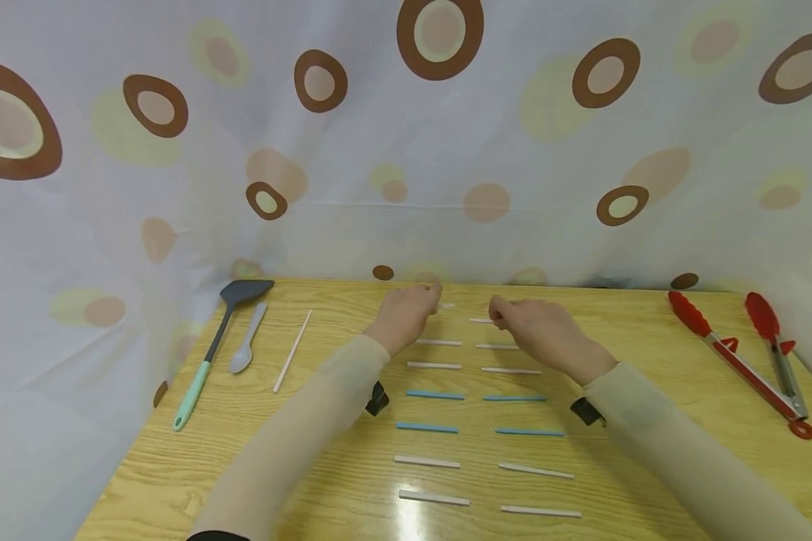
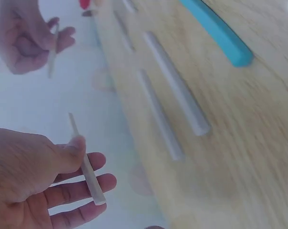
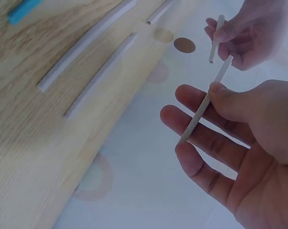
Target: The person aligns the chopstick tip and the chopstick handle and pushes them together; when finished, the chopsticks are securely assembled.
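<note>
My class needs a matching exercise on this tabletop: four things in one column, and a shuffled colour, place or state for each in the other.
1. Spatula
2. Tongs
3. Spoon
4. Left hand

A. Pinching a pale stick
B. Spread open, with red heads
C. Mint-green at the handle
D. Just left of a lone pale stick

Pairs: 1-C, 2-B, 3-D, 4-A

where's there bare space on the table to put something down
Best patch: the table between the right hand and the red tongs. Smaller ones lie between the left hand and the pale stick by the spoon, and between the spatula and the left sleeve. The middle is crowded with two columns of sticks.
</note>
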Demonstrator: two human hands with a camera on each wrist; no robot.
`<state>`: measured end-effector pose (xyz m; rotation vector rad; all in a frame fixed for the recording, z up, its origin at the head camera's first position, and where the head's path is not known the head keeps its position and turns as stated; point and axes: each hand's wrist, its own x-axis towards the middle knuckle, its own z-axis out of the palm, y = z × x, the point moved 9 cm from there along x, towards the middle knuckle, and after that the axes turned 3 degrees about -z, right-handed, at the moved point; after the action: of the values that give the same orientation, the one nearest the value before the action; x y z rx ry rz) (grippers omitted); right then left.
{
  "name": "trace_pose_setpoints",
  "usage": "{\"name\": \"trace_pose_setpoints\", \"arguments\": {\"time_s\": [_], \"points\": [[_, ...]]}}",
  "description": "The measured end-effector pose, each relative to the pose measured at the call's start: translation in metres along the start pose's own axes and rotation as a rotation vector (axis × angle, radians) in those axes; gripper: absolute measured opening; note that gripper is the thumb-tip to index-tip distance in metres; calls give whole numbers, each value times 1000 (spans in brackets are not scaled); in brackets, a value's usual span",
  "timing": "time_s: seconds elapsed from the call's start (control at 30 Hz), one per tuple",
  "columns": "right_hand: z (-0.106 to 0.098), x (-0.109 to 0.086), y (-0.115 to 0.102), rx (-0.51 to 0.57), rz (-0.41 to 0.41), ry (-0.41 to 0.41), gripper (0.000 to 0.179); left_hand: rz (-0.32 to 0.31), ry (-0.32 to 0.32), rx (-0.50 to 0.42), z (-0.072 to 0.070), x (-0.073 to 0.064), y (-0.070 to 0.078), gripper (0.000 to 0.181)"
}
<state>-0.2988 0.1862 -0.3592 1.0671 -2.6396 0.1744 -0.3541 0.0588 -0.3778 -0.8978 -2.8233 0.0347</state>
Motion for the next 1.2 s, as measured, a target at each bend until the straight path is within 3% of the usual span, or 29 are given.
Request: {"name": "trace_pose_setpoints", "arguments": {"time_s": [0.13,0.37,0.67,0.93,1.2], "points": [[-9,1,2,7,18,34,17,27,20,-72,-14,-6,4,5],[-22,2,2,-2,29,86,16,25,16,-114,-27,-10,8,17],[-24,2,2,71,15,113,16,54,95,-178,-39,-19,11,13],[-28,3,-5,104,-60,158,20,97,179,-249,-49,-28,14,13],[-29,3,-8,115,-87,176,19,127,196,-230,-50,-31,20,12]]}}
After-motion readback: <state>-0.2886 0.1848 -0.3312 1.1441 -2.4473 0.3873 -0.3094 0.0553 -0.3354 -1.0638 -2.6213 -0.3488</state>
